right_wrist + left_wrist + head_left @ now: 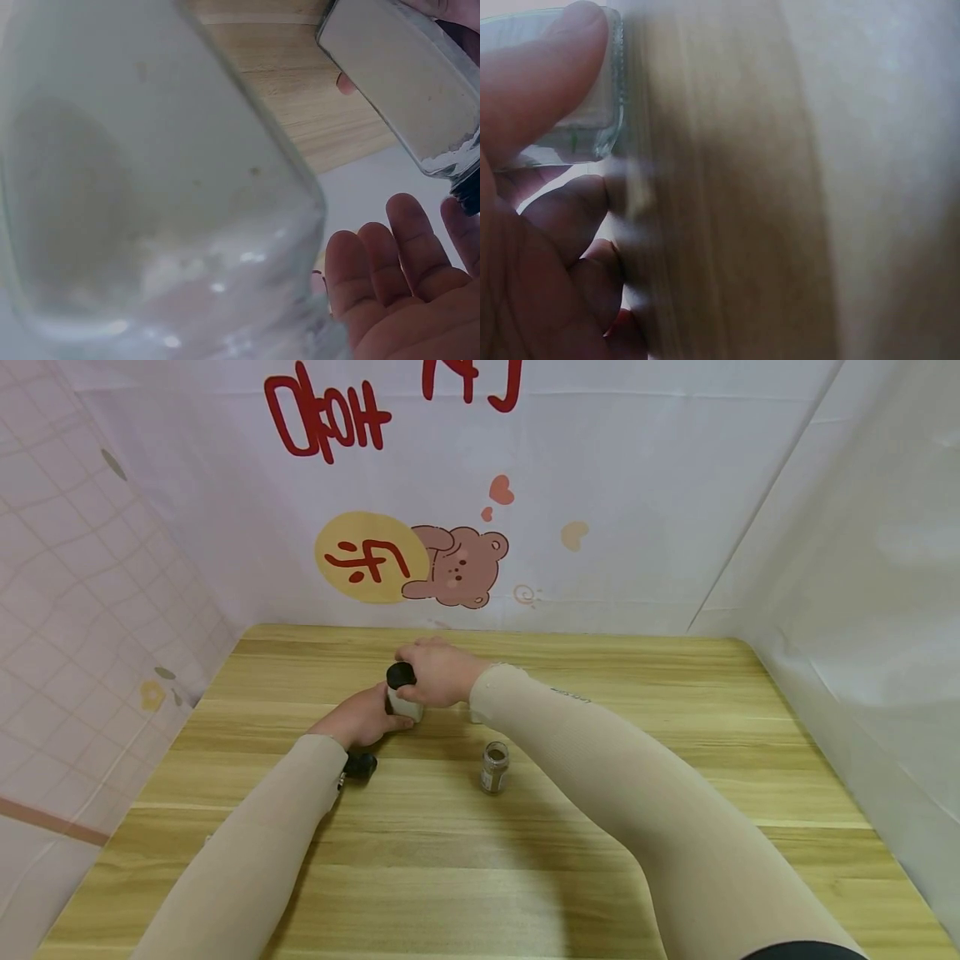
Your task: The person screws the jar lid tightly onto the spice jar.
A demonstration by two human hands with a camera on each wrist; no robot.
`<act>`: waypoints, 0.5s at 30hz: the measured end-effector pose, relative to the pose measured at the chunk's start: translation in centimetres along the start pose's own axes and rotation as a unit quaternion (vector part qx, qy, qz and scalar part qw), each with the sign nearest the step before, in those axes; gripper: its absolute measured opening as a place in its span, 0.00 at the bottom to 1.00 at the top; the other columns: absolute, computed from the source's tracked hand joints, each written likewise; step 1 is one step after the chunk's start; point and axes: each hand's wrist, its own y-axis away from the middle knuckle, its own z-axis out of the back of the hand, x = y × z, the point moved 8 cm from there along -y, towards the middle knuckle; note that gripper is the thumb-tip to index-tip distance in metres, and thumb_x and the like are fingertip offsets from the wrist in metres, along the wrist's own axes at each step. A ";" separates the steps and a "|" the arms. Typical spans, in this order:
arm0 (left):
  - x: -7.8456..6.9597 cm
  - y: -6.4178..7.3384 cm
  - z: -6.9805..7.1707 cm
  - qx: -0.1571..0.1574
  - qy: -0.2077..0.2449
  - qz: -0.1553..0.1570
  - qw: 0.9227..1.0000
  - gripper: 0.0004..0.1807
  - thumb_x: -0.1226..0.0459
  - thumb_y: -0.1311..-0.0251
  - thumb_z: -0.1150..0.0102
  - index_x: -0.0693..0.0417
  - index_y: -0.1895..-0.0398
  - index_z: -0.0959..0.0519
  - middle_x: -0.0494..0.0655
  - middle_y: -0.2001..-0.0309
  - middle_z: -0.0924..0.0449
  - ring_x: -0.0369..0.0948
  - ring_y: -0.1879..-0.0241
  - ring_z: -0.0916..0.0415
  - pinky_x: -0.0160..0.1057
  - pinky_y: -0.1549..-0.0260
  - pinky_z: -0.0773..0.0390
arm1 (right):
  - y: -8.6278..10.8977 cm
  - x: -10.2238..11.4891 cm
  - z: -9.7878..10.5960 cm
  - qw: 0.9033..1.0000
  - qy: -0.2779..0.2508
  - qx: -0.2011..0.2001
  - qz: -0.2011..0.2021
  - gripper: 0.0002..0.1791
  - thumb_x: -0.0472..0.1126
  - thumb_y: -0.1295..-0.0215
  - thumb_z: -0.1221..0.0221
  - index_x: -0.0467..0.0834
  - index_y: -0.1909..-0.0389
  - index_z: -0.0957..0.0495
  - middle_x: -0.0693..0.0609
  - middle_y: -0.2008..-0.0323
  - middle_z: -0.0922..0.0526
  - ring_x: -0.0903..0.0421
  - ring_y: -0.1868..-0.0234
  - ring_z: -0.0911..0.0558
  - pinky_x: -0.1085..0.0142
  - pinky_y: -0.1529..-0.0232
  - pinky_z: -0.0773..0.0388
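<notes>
My left hand (362, 717) grips a square glass jar of pale powder (409, 82) low on its body, its thumb across the glass (616, 67) in the left wrist view. On the jar's top sits a black screw cap (401, 674). My right hand (442, 672) reaches over from the right and pinches this cap between thumb and index finger, while its other fingers (409, 240) extend loosely beside it. A second glass jar with pale powder (157, 172) looms close to the right wrist camera; in the head view the right wrist mostly hides it.
A small glass jar with brownish contents (494, 768) stands without a lid on the wooden table (420, 877), nearer to me. A black object (361, 767) shows beside my left wrist. White printed sheets (637, 468) enclose the table's back and sides.
</notes>
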 end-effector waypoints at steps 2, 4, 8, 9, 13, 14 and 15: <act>0.0 0.0 0.0 0.000 -0.001 -0.004 1.000 0.43 0.48 0.26 0.38 0.48 0.16 0.47 0.59 0.22 0.35 0.61 0.24 0.36 0.65 0.27 0.35 | 0.0 0.0 0.0 1.000 -0.005 0.002 -0.001 0.32 0.57 0.22 0.42 0.49 0.24 0.33 0.48 0.30 0.25 0.48 0.29 0.28 0.59 0.30 0.27; 0.1 -0.1 0.0 -0.001 -0.001 -0.005 1.000 0.43 0.48 0.26 0.38 0.48 0.16 0.46 0.59 0.22 0.35 0.60 0.24 0.35 0.65 0.27 0.35 | -0.1 0.0 -0.1 1.000 -0.008 0.005 0.001 0.32 0.54 0.22 0.42 0.50 0.23 0.34 0.47 0.30 0.25 0.48 0.29 0.29 0.59 0.30 0.27; 0.1 -0.1 0.0 -0.001 0.001 -0.007 1.000 0.44 0.48 0.26 0.38 0.48 0.16 0.47 0.58 0.22 0.34 0.60 0.24 0.35 0.65 0.27 0.35 | -0.1 0.1 -0.1 1.000 0.000 0.003 0.011 0.27 0.53 0.22 0.42 0.49 0.27 0.30 0.48 0.35 0.23 0.49 0.32 0.27 0.59 0.31 0.27; 0.1 -0.1 0.0 -0.001 0.003 -0.006 1.000 0.44 0.48 0.26 0.38 0.48 0.16 0.47 0.58 0.22 0.35 0.61 0.24 0.35 0.65 0.27 0.35 | -0.1 0.1 -0.1 1.000 0.002 0.001 0.013 0.27 0.54 0.21 0.42 0.48 0.28 0.29 0.49 0.36 0.22 0.50 0.33 0.26 0.59 0.32 0.26; 0.2 -0.1 0.0 0.001 0.007 -0.004 1.000 0.44 0.49 0.26 0.38 0.48 0.15 0.47 0.58 0.21 0.35 0.60 0.23 0.36 0.65 0.26 0.36 | 0.0 0.1 0.0 1.000 0.006 -0.005 0.012 0.28 0.57 0.22 0.42 0.46 0.30 0.29 0.49 0.36 0.21 0.50 0.34 0.26 0.59 0.32 0.27; 0.2 -0.1 0.0 0.000 0.007 -0.003 1.000 0.44 0.49 0.26 0.38 0.48 0.15 0.47 0.58 0.22 0.35 0.60 0.23 0.36 0.65 0.26 0.36 | 0.0 0.1 0.0 1.000 0.004 -0.004 0.010 0.30 0.57 0.22 0.42 0.46 0.28 0.29 0.49 0.35 0.21 0.50 0.33 0.26 0.59 0.32 0.28; 0.2 -0.1 0.0 -0.001 0.007 -0.002 1.000 0.44 0.49 0.26 0.38 0.48 0.15 0.47 0.58 0.22 0.35 0.60 0.24 0.36 0.65 0.26 0.36 | 0.0 0.1 0.1 1.000 0.002 -0.003 0.009 0.30 0.57 0.22 0.42 0.46 0.27 0.30 0.48 0.33 0.22 0.49 0.31 0.27 0.59 0.31 0.28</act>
